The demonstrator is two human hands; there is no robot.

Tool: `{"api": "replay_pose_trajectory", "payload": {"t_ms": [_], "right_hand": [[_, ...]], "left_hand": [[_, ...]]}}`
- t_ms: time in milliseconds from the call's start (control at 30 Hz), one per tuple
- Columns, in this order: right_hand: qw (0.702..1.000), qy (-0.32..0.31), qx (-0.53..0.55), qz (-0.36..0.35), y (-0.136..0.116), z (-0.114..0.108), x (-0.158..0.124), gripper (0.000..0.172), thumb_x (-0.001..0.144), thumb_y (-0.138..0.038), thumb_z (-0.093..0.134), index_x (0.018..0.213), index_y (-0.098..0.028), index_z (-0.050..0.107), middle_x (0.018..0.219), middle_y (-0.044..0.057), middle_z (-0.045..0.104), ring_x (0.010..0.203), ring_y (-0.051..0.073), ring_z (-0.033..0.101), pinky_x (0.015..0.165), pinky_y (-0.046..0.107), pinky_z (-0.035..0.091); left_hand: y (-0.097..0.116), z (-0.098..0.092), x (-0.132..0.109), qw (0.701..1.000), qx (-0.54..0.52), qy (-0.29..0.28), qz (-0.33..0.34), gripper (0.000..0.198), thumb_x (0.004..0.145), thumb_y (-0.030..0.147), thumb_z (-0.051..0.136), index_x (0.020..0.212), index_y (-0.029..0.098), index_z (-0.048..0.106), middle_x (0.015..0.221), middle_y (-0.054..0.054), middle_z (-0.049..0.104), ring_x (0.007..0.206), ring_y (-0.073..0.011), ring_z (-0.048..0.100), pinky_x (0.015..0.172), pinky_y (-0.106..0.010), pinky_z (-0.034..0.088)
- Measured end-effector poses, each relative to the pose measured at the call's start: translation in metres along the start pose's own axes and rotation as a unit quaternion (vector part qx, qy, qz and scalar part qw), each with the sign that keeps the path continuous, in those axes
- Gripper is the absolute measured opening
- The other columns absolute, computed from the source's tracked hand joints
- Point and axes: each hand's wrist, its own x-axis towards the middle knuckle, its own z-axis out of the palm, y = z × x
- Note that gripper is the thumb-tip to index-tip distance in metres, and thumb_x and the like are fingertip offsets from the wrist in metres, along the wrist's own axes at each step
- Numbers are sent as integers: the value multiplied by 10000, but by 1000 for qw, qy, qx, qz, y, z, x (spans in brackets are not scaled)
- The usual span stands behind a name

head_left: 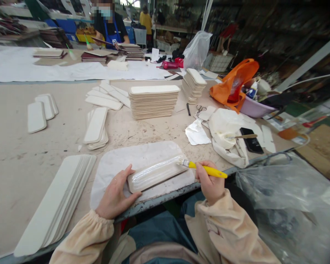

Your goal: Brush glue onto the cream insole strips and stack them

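Observation:
A long white piece with rounded ends (154, 175) lies on a pale sheet (110, 161) at the table's front edge, its top coated with something wet and shiny. My left hand (117, 192) holds the piece's left end between thumb and fingers. In my right hand (210, 181) is a brush with a yellow handle (211, 171). Its bristles touch the right end of the piece.
Fanned long strips (55, 201) lie at the left front. Behind the sheet rise a tall stack (154, 102) and smaller piles (96, 126). To the right are a white bag of paste (222, 124), a phone (251, 141) and an orange bag (233, 84). A person works across the table.

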Motion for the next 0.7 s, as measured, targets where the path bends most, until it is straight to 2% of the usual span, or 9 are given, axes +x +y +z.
{"api": "replay_pose_trajectory", "payload": {"t_ms": [67, 167, 233, 333, 500, 700], "right_hand": [[996, -65, 54, 4, -7, 14, -9, 227, 903, -412, 525, 870, -191, 562, 538, -33, 538, 474, 130, 511, 504, 255, 420], [982, -171, 79, -1, -11, 32, -19, 181, 910, -370, 522, 894, -200, 582, 576, -26, 574, 505, 130, 534, 525, 250, 431], [979, -189, 72, -5, -8, 36, -20, 174, 911, -363, 522, 890, -204, 591, 583, -29, 577, 514, 126, 536, 534, 244, 429], [988, -145, 43, -3, 2, 29, -13, 205, 912, -389, 520, 880, -199, 592, 574, -34, 560, 512, 122, 528, 536, 241, 425], [999, -17, -39, 2, 19, 5, 6, 307, 891, -477, 524, 856, -179, 589, 542, -31, 550, 484, 128, 521, 508, 247, 416], [996, 27, -88, -18, 19, -4, 6, 377, 859, -541, 520, 872, -176, 615, 595, 28, 611, 537, 178, 596, 546, 297, 470]], "left_hand": [[0, 0, 0, 1000, 2, -1, 0, 877, 776, 412, 660, 1472, 244, 153, 1295, -115, 533, 1214, -289, 511, 1037, -487, 415], [-1, 1, 0, 1000, 12, -2, -1, 863, 776, 413, 659, 1466, 239, 171, 1300, -115, 533, 1223, -288, 508, 1044, -487, 411], [-2, 1, 0, 1000, 18, 0, 0, 855, 774, 414, 659, 1462, 236, 184, 1302, -113, 536, 1227, -288, 508, 1045, -483, 412], [-1, 1, 0, 1000, 18, 2, 2, 859, 767, 414, 665, 1461, 232, 193, 1303, -114, 540, 1225, -287, 513, 1040, -475, 420], [-3, 1, 0, 1000, 9, 2, 5, 845, 779, 389, 655, 1466, 230, 189, 1303, -115, 539, 1225, -284, 512, 1039, -477, 418], [4, 0, -1, 1000, -7, 9, 12, 857, 748, 384, 677, 1459, 204, 234, 1308, -140, 532, 1243, -300, 488, 1056, -505, 395]]}}
